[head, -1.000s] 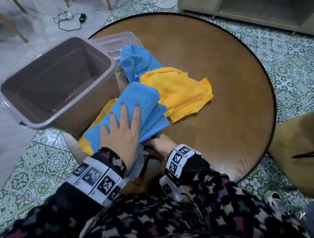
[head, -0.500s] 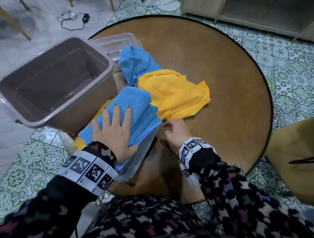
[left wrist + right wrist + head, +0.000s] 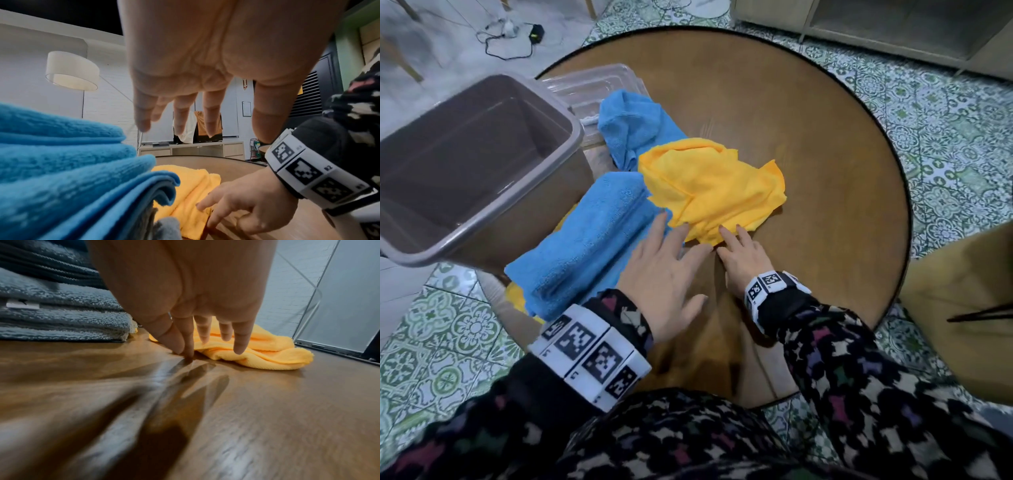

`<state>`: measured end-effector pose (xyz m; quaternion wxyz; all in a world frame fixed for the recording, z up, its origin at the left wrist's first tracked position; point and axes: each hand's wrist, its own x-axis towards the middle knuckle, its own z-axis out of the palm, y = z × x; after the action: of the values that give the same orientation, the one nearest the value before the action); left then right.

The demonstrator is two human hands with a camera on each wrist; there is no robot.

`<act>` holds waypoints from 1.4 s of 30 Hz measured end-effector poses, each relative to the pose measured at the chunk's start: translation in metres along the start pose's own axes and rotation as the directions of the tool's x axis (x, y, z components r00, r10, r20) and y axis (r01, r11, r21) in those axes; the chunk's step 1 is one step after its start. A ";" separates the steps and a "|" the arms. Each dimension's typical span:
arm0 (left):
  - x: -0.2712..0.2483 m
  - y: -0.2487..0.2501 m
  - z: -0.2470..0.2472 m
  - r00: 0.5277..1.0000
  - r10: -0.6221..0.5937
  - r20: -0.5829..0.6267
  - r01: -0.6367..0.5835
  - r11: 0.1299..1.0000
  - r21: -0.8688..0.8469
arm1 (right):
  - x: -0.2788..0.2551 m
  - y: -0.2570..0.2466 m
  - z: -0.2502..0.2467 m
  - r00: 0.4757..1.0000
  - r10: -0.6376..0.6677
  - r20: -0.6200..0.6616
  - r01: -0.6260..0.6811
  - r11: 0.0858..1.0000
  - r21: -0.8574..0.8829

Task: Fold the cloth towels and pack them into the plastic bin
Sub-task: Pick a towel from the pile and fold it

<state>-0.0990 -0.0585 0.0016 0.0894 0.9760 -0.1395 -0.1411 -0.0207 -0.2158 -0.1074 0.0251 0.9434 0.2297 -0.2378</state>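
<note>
A folded blue towel (image 3: pixel 592 236) lies on a stack beside the empty grey plastic bin (image 3: pixel 571 137) at the table's left. To its right is a crumpled yellow towel (image 3: pixel 715 185), with a crumpled blue towel (image 3: pixel 630 123) behind it. My left hand (image 3: pixel 674 246) hovers with fingers spread at the yellow towel's near edge and holds nothing. My right hand (image 3: pixel 736 246) has straight fingers; the thumb and index tip touch the table (image 3: pixel 267 402) at the yellow towel (image 3: pixel 267 353). In the left wrist view my left hand (image 3: pixel 185 113) hangs above the blue towel (image 3: pixel 72 170).
A clear lid (image 3: pixel 592 85) lies behind the bin. A yellow towel (image 3: pixel 515 294) and a grey one (image 3: pixel 168 227) lie under the folded blue towel. The round wooden table (image 3: pixel 825 171) is bare on its right half. A tan chair (image 3: pixel 962 308) stands at the right.
My left hand lifted off the folded blue towel and moved right to the yellow towel. My right hand moved forward from the stack's near edge to the yellow towel's edge.
</note>
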 end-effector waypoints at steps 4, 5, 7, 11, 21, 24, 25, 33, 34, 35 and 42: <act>0.006 -0.007 0.004 0.973 -0.059 -0.223 0.086 0.990 0.112 | 0.000 0.003 0.005 0.998 0.004 0.058 -0.003 1.000 -0.006; 0.008 -0.014 0.000 0.956 -0.156 -0.248 0.186 0.977 0.103 | -0.001 0.003 0.007 0.998 0.010 0.058 -0.011 1.000 0.018; 0.013 -0.036 -0.007 0.890 -0.387 -0.241 0.410 0.910 0.053 | -0.005 0.004 0.008 0.998 0.022 0.052 -0.025 0.998 0.060; 0.013 -0.092 0.003 0.785 -0.618 0.049 0.620 0.781 -0.078 | -0.008 0.003 0.006 0.997 0.026 0.068 -0.036 0.987 0.160; 0.005 -0.126 -0.009 0.685 -0.725 0.071 0.714 0.649 -0.263 | -0.016 -0.029 -0.022 0.996 0.066 -0.061 -0.020 0.823 0.567; 0.001 -0.135 -0.020 0.688 -0.684 0.241 0.694 0.524 -0.494 | -0.021 -0.059 -0.036 0.995 -0.096 0.038 0.012 0.482 0.876; -0.001 -0.137 -0.023 0.698 -0.663 0.270 0.685 0.507 -0.523 | -0.021 -0.067 -0.039 0.987 -0.136 0.086 -0.029 0.375 0.927; -0.003 -0.133 -0.006 0.785 -0.575 0.229 0.615 0.765 -0.188 | -0.008 -0.093 -0.041 0.982 0.054 0.179 -0.174 -0.085 0.981; -0.003 -0.132 -0.004 0.792 -0.579 0.193 0.608 0.776 -0.167 | -0.009 -0.095 -0.041 0.984 0.059 0.168 -0.162 -0.095 0.982; -0.003 -0.130 -0.003 0.794 -0.586 0.159 0.607 0.778 -0.161 | -0.009 -0.097 -0.040 0.986 0.056 0.156 -0.151 -0.083 0.985; -0.018 -0.097 -0.039 0.874 -0.479 -0.084 0.461 0.870 -0.174 | 0.002 -0.114 -0.032 0.996 0.084 0.039 -0.050 0.130 0.990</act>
<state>-0.0803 0.0440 0.0224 0.1333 0.9780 0.1192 -0.1077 -0.0555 -0.1080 -0.0727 -0.5943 0.7389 -0.0256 -0.3165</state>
